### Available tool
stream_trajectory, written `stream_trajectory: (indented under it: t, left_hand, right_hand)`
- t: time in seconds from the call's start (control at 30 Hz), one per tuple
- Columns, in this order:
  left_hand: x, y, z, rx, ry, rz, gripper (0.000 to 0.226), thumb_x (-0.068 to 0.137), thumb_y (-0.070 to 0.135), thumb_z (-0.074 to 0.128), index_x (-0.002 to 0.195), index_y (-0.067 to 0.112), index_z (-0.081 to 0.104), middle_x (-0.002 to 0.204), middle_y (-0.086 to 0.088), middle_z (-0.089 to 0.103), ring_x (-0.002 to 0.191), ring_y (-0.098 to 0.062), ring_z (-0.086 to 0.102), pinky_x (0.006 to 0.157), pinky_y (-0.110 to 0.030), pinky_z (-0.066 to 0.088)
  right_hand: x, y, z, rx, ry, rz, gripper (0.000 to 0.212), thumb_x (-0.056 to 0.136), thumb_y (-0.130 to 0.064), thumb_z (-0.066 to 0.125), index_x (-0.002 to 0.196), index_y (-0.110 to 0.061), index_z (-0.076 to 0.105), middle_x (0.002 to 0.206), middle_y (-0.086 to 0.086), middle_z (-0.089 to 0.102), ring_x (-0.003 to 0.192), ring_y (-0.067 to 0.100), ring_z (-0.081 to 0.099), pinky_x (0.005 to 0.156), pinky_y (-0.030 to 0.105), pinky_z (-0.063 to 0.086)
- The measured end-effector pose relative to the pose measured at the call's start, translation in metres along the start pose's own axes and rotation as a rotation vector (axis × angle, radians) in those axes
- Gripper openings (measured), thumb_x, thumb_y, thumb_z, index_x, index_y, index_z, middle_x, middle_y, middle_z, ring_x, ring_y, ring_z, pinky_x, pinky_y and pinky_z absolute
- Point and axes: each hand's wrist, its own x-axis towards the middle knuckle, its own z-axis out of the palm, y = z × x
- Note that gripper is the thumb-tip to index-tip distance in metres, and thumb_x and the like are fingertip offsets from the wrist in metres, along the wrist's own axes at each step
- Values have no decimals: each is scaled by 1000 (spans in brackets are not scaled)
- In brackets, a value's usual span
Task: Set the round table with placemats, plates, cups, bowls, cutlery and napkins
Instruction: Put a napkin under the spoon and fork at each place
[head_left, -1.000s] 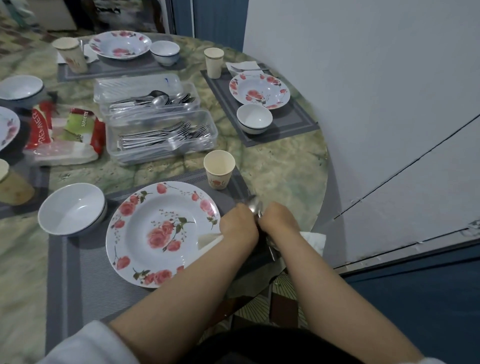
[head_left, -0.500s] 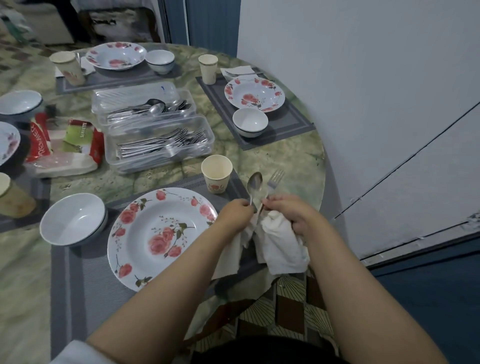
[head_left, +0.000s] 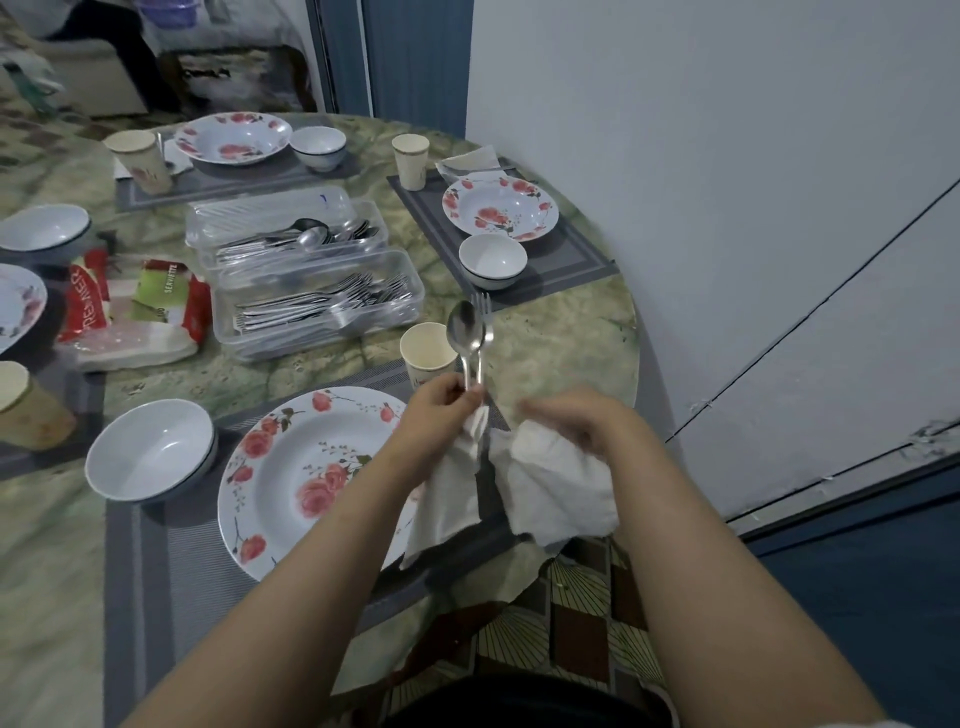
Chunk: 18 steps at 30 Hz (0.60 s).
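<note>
Nearest, the right hand curls its grip around one side of a crumpled white napkin, while the left hand pinches the other side together with the handles of a spoon and fork held upright above the gray placemat. Left of the hands on that placemat sit a rose-patterned plate and white bowl, with a paper cup just beyond. Farther across the surface lie two clear cutlery trays and a serviette pack.

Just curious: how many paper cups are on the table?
4: near cup behind the spoon, right-setting cup, far-left cup, left-edge cup. More may sit outside the frame.
</note>
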Motion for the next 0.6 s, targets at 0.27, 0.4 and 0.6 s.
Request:
stream_trajectory:
  t: [0.27, 0.4, 0.6]
  left_hand:
    - [-12, 15, -42, -263, 307, 47, 15, 98, 17, 57, 84, 13, 60, 75, -3, 63, 62, -10, 60, 60, -22, 49]
    - [-13, 13, -56, -266, 391, 34, 17, 96, 25, 61, 85, 11, 61, 76, -7, 60, 72, -22, 56, 70, -37, 46]
    - [-22, 9, -63, -302, 427, 15, 15, 96, 23, 60, 86, 12, 60, 71, -4, 61, 59, -16, 59, 61, -31, 51]
  right_hand:
    - [-9, -8, 1, -791, -144, -25, 47, 86, -41, 70, 116, -6, 64, 111, 9, 64, 99, 27, 63, 83, 35, 51]
    - [-13, -24, 14, -103, -91, -381, 26, 85, -35, 72, 94, -10, 69, 89, 4, 70, 76, 17, 65, 66, 27, 52]
    - [17, -7, 27, 874, 338, -80, 26, 84, -21, 69, 108, -11, 65, 98, 3, 69, 79, 19, 65, 67, 30, 52]
